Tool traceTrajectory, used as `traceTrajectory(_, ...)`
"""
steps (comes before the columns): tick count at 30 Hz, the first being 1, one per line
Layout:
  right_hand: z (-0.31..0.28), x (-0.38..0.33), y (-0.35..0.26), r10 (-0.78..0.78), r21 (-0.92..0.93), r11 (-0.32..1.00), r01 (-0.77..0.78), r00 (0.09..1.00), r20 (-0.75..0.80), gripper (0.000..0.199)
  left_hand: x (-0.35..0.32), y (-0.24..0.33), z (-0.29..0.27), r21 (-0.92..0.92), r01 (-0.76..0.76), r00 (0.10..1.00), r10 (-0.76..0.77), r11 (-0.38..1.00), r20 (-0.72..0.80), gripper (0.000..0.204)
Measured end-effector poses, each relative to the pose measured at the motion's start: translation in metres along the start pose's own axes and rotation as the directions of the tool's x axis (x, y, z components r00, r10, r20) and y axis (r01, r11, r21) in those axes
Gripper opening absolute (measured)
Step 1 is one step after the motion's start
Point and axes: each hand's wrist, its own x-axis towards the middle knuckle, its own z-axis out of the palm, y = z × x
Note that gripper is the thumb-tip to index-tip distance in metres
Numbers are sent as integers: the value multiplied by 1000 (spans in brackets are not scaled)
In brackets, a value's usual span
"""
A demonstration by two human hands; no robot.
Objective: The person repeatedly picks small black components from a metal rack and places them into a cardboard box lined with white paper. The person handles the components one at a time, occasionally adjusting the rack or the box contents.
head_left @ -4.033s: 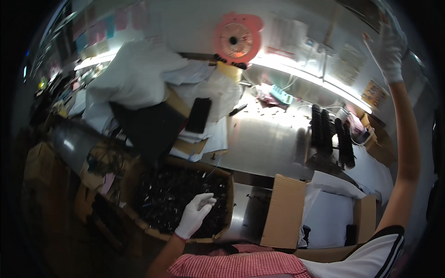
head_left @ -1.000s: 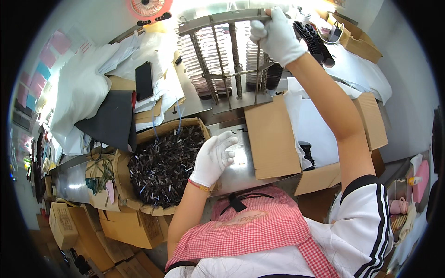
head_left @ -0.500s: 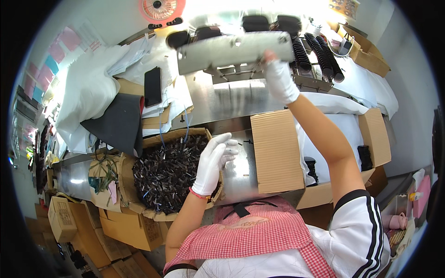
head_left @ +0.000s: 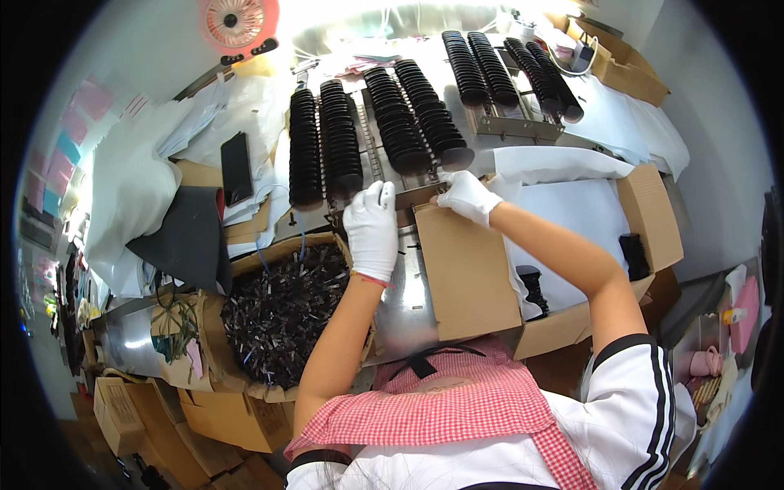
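Note:
A metal rack (head_left: 368, 145) lies on the bench in front of me, carrying rows of dark, round, lens-like discs (head_left: 400, 135) standing close together on edge. Both of my hands wear white gloves. My left hand (head_left: 372, 232) is closed at the rack's near edge, its fingers curled beside the end of a row. At the near right corner, my right hand (head_left: 470, 198) has its fingers pressed together on the same edge. The fingertips of both hands are partly hidden.
A second loaded rack (head_left: 516, 128) stands far right. Left of me, a carton (head_left: 214, 327) is heaped with small dark pieces (head_left: 282, 318). A white-lined open carton (head_left: 563, 237) sits right. A black phone (head_left: 237, 167) lies among papers; a pink fan (head_left: 239, 28) stands behind.
The rack, raised and tilted in my right hand before, now lies flat on the bench. My right hand has come down and nearer; my left hand has moved forward to the rack's edge.

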Motion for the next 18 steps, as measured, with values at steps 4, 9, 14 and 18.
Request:
traceTrajectory(4, -47, -1, 0, -89, -242, 962, 129, 981, 170, 50, 6, -6, 23, -62, -31, 996, 26, 998, -81, 24)
traceTrajectory(9, -75, 1, 11, 37, 71, 997, -23, 980, -193, 57, 10, -5, 26, -133, -49, 989, 29, 990, -147, 21)
traceTrajectory(14, -58, 38, 12, -265, 201, 932, 303, 944, -196, 67, 13, -1, 24, -181, 0, 990, -26, 984, -139, 20)
traceTrajectory(18, -56, 45, 11, -425, 139, 892, 431, 902, -69, 72, 13, -1, 24, -185, 8, 992, -31, 983, -125, 21)
